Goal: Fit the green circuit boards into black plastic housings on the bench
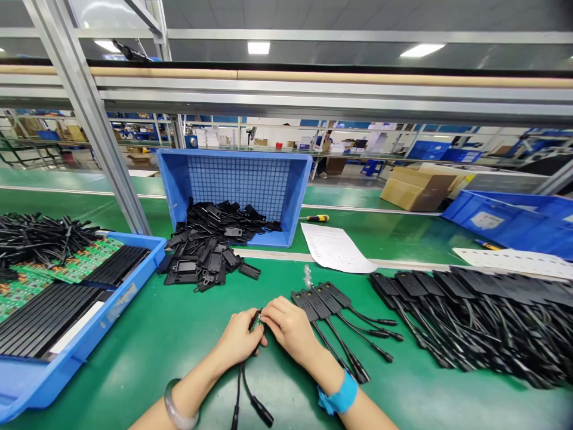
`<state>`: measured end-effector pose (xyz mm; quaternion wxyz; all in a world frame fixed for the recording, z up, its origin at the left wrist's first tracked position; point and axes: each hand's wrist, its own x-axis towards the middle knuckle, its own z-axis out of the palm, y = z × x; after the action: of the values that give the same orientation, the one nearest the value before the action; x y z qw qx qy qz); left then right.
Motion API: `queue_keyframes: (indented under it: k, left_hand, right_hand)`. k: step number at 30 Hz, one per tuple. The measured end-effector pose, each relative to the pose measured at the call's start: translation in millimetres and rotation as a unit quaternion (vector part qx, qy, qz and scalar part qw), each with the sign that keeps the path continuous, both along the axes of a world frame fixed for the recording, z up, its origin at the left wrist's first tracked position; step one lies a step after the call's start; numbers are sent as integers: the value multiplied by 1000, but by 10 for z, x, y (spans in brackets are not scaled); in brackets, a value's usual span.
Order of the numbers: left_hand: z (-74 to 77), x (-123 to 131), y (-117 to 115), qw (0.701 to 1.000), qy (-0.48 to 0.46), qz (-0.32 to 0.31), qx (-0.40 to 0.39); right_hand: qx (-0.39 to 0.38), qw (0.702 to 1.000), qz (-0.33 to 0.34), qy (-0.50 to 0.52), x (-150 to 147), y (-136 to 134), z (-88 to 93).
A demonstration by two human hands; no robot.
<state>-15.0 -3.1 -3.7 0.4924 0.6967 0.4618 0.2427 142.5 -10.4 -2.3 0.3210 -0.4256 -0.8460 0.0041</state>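
My left hand is closed around a small black case with a green circuit board in it. Two black cables with connector ends hang from the case toward me. The fingers of my right hand are pinched on the upper right edge of the same case, and my fingers hide most of it. Just right of my right hand, several black cased units lie in a row with their cables pointing toward me. A few small clear pieces lie behind that row.
A tipped blue bin spills black plastic housings. At left a blue tray holds circuit boards and cables. More cased units are piled at right. A paper sheet, a screwdriver and a cardboard box lie farther back.
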Motion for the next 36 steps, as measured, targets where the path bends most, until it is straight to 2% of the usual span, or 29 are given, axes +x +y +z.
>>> queue_keyframes:
  k: [3, 7, 11, 14, 19, 23, 28, 32, 36]
  left_hand:
    - [-18, -7, 26, 1000, -12, -5, -14]
    - [-39, -18, 61, 997, -54, 16, -56]
    - [-45, -12, 70, 991, -79, 45, -100]
    - [-47, -2, 69, 991, -77, 40, -99]
    - [-46, 9, 77, 993, -65, 34, -91]
    - [-27, 15, 79, 993, -57, 30, -96]
    - [-37, 13, 88, 993, -57, 30, -100]
    - [-67, 15, 101, 993, -60, 29, -95]
    - [-73, 16, 106, 993, -61, 28, -94]
  right_hand:
    - [-2, 998, -21, -67, -42, -29, 29]
    - [-104, 993, -41, -44, 41, 36, 105]
    - [-176, 960, -201, -85, 425, 388, 197]
    - [-197, 938, -263, -111, 769, 716, 219]
    - [-256, 914, -286, -133, 1095, 1074, 203]
    - [-259, 903, -318, -129, 1168, 1280, 193]
    - [-305, 884, -334, -117, 1199, 1463, 119]
    - [-301, 890, -333, -80, 1245, 1489, 90]
    - [-272, 908, -317, -11, 1302, 1463, 154]
